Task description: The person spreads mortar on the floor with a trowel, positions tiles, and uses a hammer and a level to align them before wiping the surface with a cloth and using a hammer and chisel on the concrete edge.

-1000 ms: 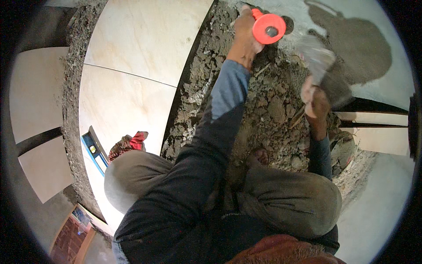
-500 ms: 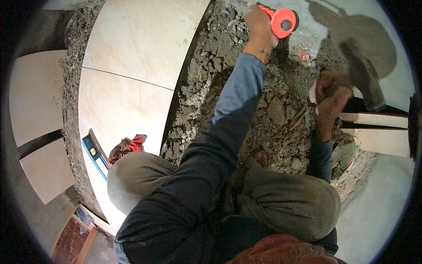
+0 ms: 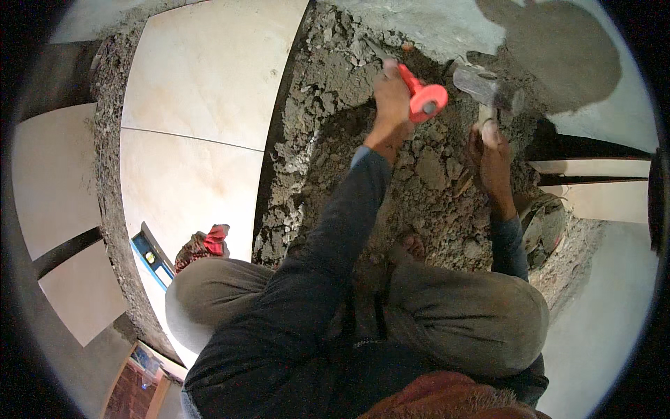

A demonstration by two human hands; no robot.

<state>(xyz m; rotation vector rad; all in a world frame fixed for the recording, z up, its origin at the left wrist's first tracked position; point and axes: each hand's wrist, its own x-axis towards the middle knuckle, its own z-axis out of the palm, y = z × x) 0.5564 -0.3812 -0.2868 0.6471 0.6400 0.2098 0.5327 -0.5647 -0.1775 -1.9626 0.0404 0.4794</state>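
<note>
My left hand (image 3: 392, 101) is closed round a chisel with a red grip and a round red hand guard (image 3: 428, 103). Its thin metal shaft slants up and left to the broken rubble near the far wall. To the right, my right hand (image 3: 493, 150) grips the short handle of a club hammer, whose grey metal head (image 3: 481, 85) hangs over the rubble. A gap separates the hammer head from the chisel's guard end. Rough grey mortar rubble (image 3: 426, 174) spreads beneath both hands.
Large cream tiles (image 3: 195, 167) lie left of the rubble. A blue spirit level (image 3: 151, 257) and a red patterned cloth (image 3: 206, 244) rest near my left knee. More tiles stand at far left (image 3: 59, 174) and right (image 3: 600, 199). A pale wall (image 3: 600, 126) borders the far right.
The hammer has swung left from beside the wall toward the chisel, carried by my right hand. My left hand and the chisel appear lower and farther left, as the whole view has shifted slightly.
</note>
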